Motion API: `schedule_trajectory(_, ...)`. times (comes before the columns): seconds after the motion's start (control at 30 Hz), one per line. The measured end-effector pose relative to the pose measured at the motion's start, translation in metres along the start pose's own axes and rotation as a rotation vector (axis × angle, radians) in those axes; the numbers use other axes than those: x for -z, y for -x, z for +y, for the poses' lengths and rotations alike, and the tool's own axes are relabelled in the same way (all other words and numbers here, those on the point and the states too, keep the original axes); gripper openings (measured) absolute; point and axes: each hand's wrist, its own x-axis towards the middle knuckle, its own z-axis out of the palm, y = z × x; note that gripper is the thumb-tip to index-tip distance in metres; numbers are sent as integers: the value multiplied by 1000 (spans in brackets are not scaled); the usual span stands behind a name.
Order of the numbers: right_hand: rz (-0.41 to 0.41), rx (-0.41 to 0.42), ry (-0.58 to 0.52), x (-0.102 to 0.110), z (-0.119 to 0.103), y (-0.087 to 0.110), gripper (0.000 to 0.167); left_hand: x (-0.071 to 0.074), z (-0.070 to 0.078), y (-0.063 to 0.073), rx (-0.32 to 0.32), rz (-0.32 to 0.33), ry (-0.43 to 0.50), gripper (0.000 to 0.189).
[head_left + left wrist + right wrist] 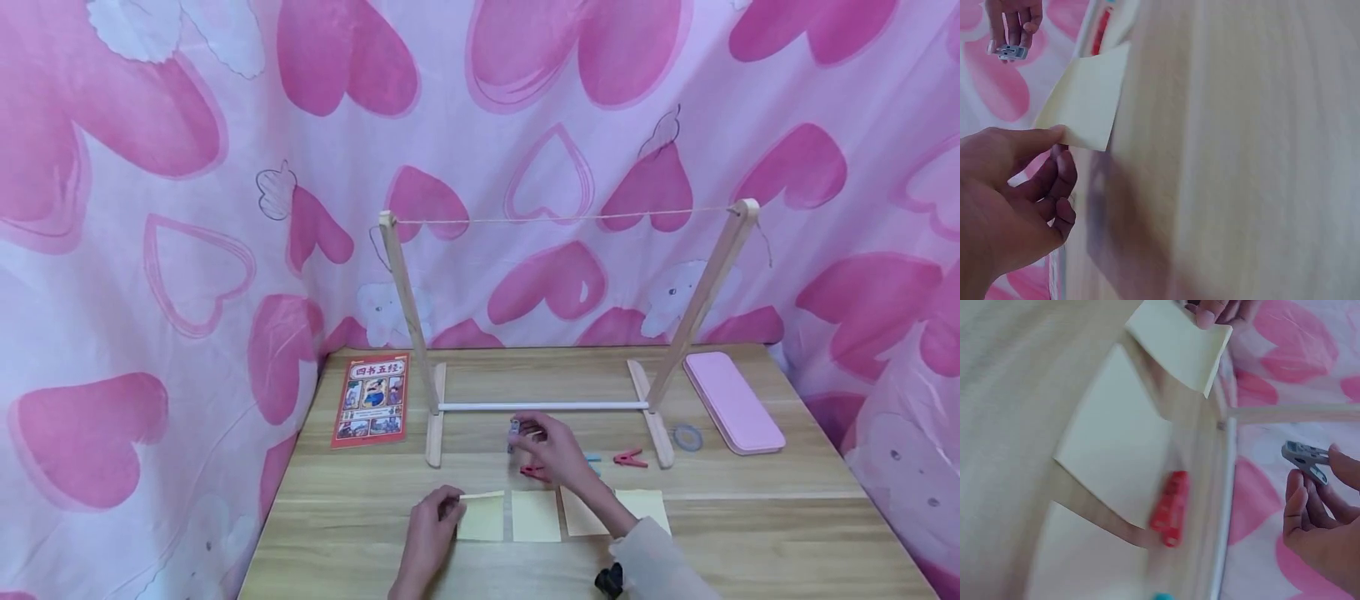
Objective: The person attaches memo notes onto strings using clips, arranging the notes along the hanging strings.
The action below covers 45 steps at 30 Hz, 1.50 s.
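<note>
Between thumb and fingers, my left hand [431, 529] pinches the upper left corner of a pale yellow paper square [482, 521], whose top edge is folded over. In the left wrist view this paper [1088, 94] tilts up from the table. My right hand [553, 454] holds a grey clothespin [1305, 459] by its handle end, above the table beyond the papers. More pale squares lie in a row to the right, one paper [536, 517] beside the held one, another [583, 512] partly behind my right forearm. A red clothespin [534, 473] lies just below my right hand.
A wooden stand with two posts [408, 308] carries a string [525, 220] across its top and a white rod [540, 407] low down. Another red clothespin [630, 457] and a blue one [593, 457] lie nearby. A tape roll [687, 437], pink case [735, 404] and book [371, 400] flank the stand.
</note>
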Motion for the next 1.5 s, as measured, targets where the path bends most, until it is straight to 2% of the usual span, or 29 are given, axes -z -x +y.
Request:
schedule_trajectory(0.07,1,65,16,9,-10,-1,29,5,14,-1,23,4,85,11)
schedule_trajectory(0.17,-8,157,53,25,-31,-5,29,20,52,-6,56,20,164,19)
schedule_trajectory(0.27,-13,193,76,43,-62,-11,32,36,90,-19,96,47,215,21)
schedule_trajectory(0.33,-2,208,80,55,-85,-13,32,44,113,-31,91,82,248,19)
schedule_trajectory(0.37,7,243,82,60,-97,-15,31,47,123,-38,81,97,267,18)
schedule_trajectory(0.57,64,558,32,89,-174,-29,31,64,183,-71,-2,153,382,22)
schedule_trajectory(0.67,83,589,35,102,-209,-40,30,73,207,-86,-28,189,434,24)
schedule_trajectory(0.73,91,570,46,109,-230,-50,28,79,221,-96,-44,213,472,25)
schedule_trajectory(0.9,110,480,76,124,-268,-82,19,91,251,-115,-90,224,545,27)
schedule_trajectory(1.03,96,414,41,130,-285,-104,19,98,271,-126,-153,229,576,26)
schedule_trajectory(1.13,76,397,0,132,-293,-119,18,102,283,-136,-189,250,596,25)
schedule_trajectory(1.33,78,382,29,129,-304,-147,16,108,293,-151,-191,280,638,27)
schedule_trajectory(1.5,70,367,50,122,-306,-164,15,110,295,-155,-182,303,637,28)
